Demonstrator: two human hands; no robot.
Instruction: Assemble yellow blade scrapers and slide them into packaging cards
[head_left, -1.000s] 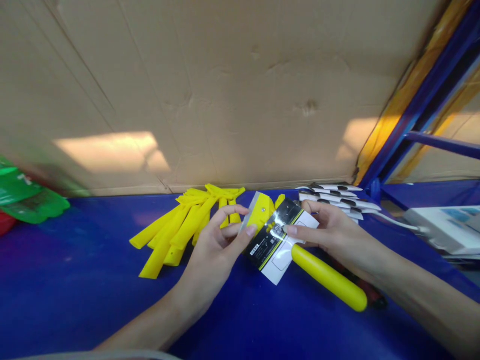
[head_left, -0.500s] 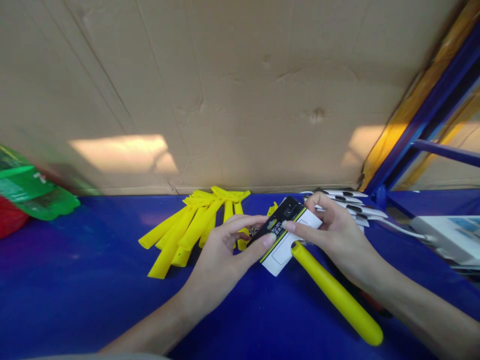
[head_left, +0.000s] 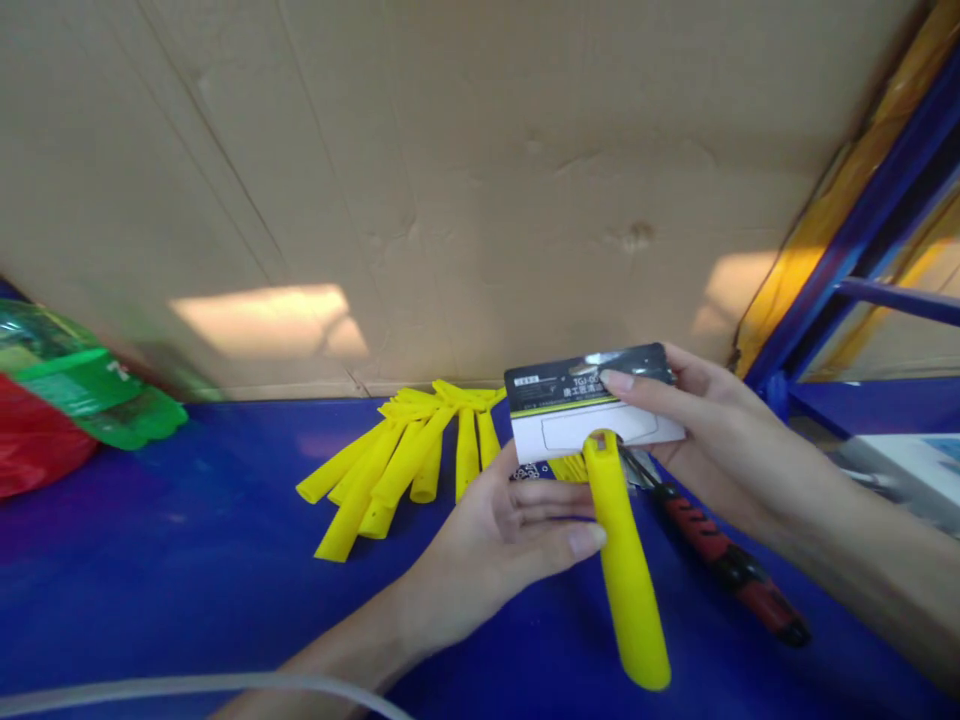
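Observation:
My right hand (head_left: 705, 415) pinches a black-and-white printed packaging card (head_left: 592, 395) at its right end, thumb on the front and fingers behind. A yellow plastic handle (head_left: 630, 575) hangs below the card's lower edge, its notched top end at the card and its rounded end downward. Below the card, my left hand (head_left: 517, 530) is closed at the handle's left side. Its thumb touches the handle, while the fingertips pass out of sight behind it. To the right, under my right forearm, lies a red-and-black screwdriver (head_left: 720, 555) on the blue table (head_left: 225, 590).
Several yellow handles (head_left: 409, 450) lie in a loose pile to the left of my hands. A green bottle (head_left: 112, 395) and a red item (head_left: 41, 435) stand at the far left. Cardboard (head_left: 450, 200) walls the back. A blue metal frame (head_left: 832, 290) rises at right.
My left hand has left the card and moved down to the yellow handle. The card has turned nearly level, and the handle hangs more steeply. The screwdriver has come into fuller view.

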